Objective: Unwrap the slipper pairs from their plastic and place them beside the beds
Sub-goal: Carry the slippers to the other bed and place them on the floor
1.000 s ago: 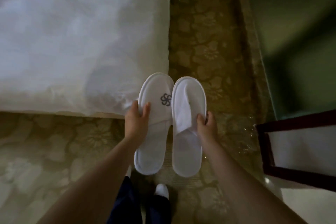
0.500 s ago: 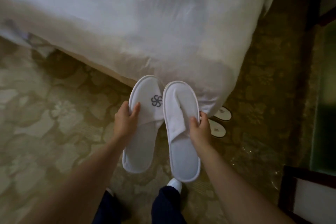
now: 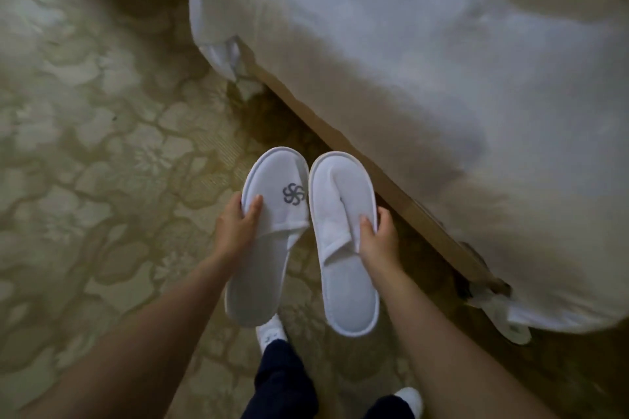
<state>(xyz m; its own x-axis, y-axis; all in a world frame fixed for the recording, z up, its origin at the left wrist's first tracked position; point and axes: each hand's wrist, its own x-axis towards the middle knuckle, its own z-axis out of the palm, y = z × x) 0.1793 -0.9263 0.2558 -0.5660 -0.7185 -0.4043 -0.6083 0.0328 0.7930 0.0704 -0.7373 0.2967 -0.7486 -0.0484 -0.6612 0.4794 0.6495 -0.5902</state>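
Partly hidden under the bed [image 3: 442, 95] cover's corner: another slipper [image 3: 517, 333], blurred. Held above the patterned carpet [image 3: 102, 146], side by side beside the bed: logo slipper [image 3: 269, 231] pinched in left hand [image 3: 235, 228], plain slipper [image 3: 340, 248] gripped by right hand [image 3: 377, 238]. Both bare of plastic.

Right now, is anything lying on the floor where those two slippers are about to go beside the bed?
Nothing visible. The patterned carpet below the two white fabric slippers looks bare up to the white-covered bed.
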